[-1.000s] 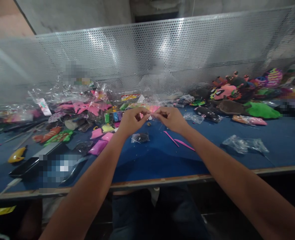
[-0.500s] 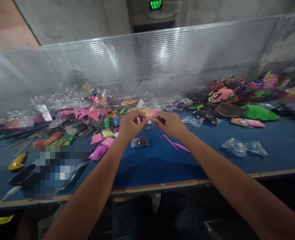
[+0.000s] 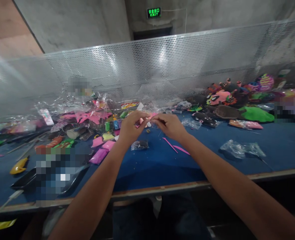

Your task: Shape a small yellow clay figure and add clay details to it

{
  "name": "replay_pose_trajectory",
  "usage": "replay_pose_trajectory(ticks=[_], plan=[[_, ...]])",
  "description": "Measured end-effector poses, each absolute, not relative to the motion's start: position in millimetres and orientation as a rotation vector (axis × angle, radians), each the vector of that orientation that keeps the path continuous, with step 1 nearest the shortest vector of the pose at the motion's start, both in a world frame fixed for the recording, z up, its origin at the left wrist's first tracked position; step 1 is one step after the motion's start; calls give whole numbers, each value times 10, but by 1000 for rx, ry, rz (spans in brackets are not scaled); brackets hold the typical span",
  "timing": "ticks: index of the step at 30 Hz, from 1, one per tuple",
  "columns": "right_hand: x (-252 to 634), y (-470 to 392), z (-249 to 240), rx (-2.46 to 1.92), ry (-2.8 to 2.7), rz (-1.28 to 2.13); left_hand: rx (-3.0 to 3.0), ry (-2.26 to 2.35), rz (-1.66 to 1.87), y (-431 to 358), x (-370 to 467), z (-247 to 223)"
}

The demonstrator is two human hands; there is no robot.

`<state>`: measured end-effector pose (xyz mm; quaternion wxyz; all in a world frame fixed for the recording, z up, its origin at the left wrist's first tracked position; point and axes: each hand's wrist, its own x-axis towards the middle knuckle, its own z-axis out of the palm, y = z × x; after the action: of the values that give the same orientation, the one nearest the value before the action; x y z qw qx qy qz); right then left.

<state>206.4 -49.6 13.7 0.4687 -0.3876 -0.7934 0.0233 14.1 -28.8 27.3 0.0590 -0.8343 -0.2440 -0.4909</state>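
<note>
My left hand (image 3: 134,126) and my right hand (image 3: 169,126) meet over the blue table, thumbs and fingers pinched together close to each other. Whatever sits between the fingertips is too small to make out. Pink and clear packaging (image 3: 152,115) shows just behind the fingers. Below my hands lies a small clear bag with something dark in it (image 3: 140,144). Two thin pink modelling tools (image 3: 170,145) rest on the cloth near my right wrist. Left of my left wrist are several soft packets, among them a purple packet (image 3: 99,156) and a yellow packet (image 3: 108,137).
A perforated metal screen (image 3: 127,63) stands along the table's back. Plush-like figures (image 3: 219,98) and a green piece (image 3: 257,113) pile up at the right. Crumpled clear bags (image 3: 237,149) lie nearer. A black tray (image 3: 25,180) and a yellow object (image 3: 19,165) are at the left.
The view has tilted up slightly, so the table sits a little lower in the picture. Both hands stay pinched together, with only small finger movements.
</note>
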Motion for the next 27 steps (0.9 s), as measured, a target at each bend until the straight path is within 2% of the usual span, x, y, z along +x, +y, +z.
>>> replay_pose_trajectory(ticks=[4, 11, 27], plan=[[2062, -496, 137, -981, -1955, 86, -2513, -661, -1360, -275, 110, 264], [2068, -457, 109, -998, -1949, 147, -2440, -793, -1252, -229, 86, 251], [2120, -467, 142, -1096, -2131, -136, -2646, -797, -986, -190, 28, 327]])
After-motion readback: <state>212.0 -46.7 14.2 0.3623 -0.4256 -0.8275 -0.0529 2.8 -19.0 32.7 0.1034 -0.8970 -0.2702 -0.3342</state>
